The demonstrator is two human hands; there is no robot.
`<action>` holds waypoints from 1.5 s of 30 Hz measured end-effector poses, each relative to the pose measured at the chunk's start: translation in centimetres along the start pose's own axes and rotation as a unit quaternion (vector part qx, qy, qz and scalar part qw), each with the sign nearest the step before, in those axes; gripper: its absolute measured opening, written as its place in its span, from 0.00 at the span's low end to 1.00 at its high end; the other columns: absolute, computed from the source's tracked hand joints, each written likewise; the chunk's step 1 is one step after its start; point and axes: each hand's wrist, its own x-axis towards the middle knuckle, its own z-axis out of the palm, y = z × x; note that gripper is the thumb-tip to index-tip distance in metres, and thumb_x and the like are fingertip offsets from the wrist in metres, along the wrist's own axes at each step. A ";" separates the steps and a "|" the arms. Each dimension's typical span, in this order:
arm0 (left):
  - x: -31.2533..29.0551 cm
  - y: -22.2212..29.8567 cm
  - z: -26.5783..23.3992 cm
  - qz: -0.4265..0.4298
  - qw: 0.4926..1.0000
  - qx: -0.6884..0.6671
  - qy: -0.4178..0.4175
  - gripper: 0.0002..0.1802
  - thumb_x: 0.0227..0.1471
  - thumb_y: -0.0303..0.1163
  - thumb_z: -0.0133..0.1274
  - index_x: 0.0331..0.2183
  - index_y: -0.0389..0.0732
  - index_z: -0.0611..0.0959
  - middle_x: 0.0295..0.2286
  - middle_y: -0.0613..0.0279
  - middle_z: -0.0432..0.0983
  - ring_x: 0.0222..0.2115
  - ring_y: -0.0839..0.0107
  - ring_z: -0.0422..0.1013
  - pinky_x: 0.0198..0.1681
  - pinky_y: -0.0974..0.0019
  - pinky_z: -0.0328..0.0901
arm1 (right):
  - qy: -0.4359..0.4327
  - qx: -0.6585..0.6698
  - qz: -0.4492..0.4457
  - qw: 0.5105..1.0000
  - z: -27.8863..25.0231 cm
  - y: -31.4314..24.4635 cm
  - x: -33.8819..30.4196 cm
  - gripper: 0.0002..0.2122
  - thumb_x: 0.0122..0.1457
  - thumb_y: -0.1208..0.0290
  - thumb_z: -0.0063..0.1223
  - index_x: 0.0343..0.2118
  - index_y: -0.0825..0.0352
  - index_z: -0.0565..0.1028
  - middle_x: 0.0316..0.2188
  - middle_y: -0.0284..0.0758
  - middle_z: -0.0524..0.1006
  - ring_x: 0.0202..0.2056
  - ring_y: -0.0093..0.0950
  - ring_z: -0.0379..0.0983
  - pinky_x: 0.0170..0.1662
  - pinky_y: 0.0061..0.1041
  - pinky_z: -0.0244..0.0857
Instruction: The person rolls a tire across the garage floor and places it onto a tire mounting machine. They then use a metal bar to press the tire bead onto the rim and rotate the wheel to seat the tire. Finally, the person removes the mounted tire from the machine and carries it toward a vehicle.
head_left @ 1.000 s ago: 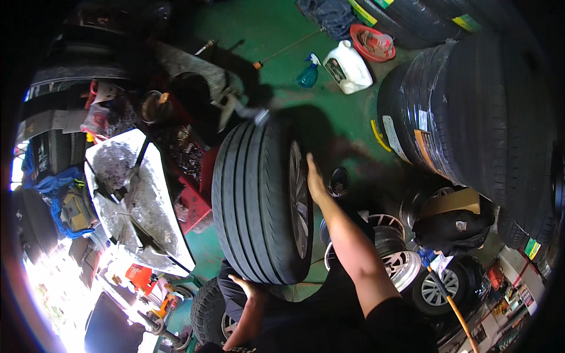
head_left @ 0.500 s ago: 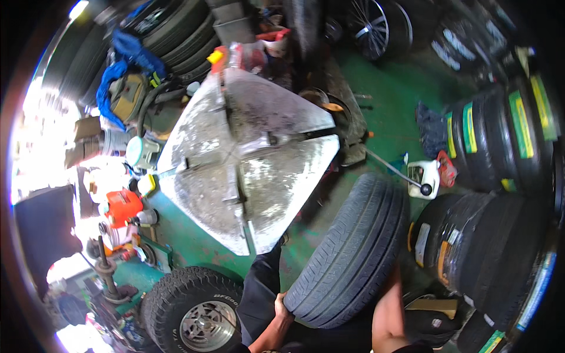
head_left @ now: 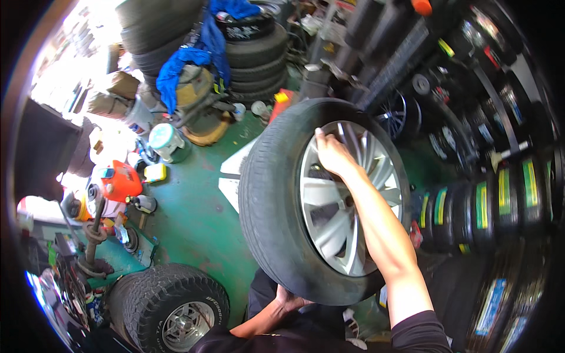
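Observation:
A car wheel point(head_left: 272, 194), a black tyre on a silver multi-spoke alloy rim, is held up in front of me, tilted with its rim face turned right. My right hand point(head_left: 335, 156) reaches across the face and grips the rim near its upper left edge; its fingertips are partly hidden. Under the tyre's bottom edge, my left hand point(head_left: 289, 299) supports the wheel, fingers mostly hidden beneath it. Behind the wheel, a corner of the worn metal tyre-changer turntable point(head_left: 234, 167) shows; the tyre covers the rest.
An off-road wheel point(head_left: 176, 312) stands at lower left. Wrapped new tyres point(head_left: 479, 206) line the right side. An orange jug point(head_left: 122, 181), a yellow bottle point(head_left: 155, 173) and a lidded bucket point(head_left: 168, 142) sit on the left. Stacked tyres point(head_left: 253, 59) stand behind on the green floor point(head_left: 197, 217).
The wheel has been lifted from low on the right up in front of the turntable, and its rim face now shows. My right hand has moved from the tyre's side onto the rim.

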 end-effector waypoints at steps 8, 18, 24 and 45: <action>-0.6 9.1 -0.4 0.030 0.998 -0.027 -0.046 0.57 0.52 0.80 0.34 0.67 0.46 0.63 0.67 0.53 0.58 0.65 0.42 0.57 0.63 0.30 0.53 | -0.084 -0.002 0.055 0.995 10.4 -7.3 10.7 0.32 0.72 0.50 0.28 0.58 0.80 0.67 0.59 0.64 0.66 0.63 0.54 0.63 0.67 0.45 0.55; -7.0 20.3 6.6 0.464 0.742 0.325 0.358 0.50 0.64 0.67 0.33 0.66 0.30 0.59 0.65 0.42 0.57 0.64 0.49 0.58 0.68 0.54 0.51 | 0.268 -0.029 -0.175 0.947 9.6 5.1 -4.4 0.22 0.62 0.67 0.57 0.58 0.69 0.71 0.60 0.53 0.66 0.63 0.50 0.60 0.66 0.47 0.53; -4.5 27.1 14.7 0.428 0.324 0.666 0.519 0.42 0.65 0.51 0.46 0.64 0.28 0.57 0.54 0.35 0.66 0.50 0.40 0.70 0.49 0.42 0.71 | 0.248 0.065 0.336 0.906 11.2 14.3 -21.5 0.37 0.66 0.54 0.50 0.68 0.75 0.51 0.64 0.63 0.58 0.65 0.58 0.55 0.67 0.51 0.49; -3.9 22.1 12.8 0.377 0.321 0.661 0.564 0.42 0.67 0.49 0.44 0.71 0.46 0.45 0.63 0.32 0.53 0.61 0.39 0.58 0.54 0.37 0.65 | 0.361 0.070 0.501 0.783 18.1 10.0 -21.4 0.35 0.69 0.43 0.35 0.74 0.50 0.43 0.66 0.51 0.56 0.60 0.56 0.63 0.59 0.52 0.62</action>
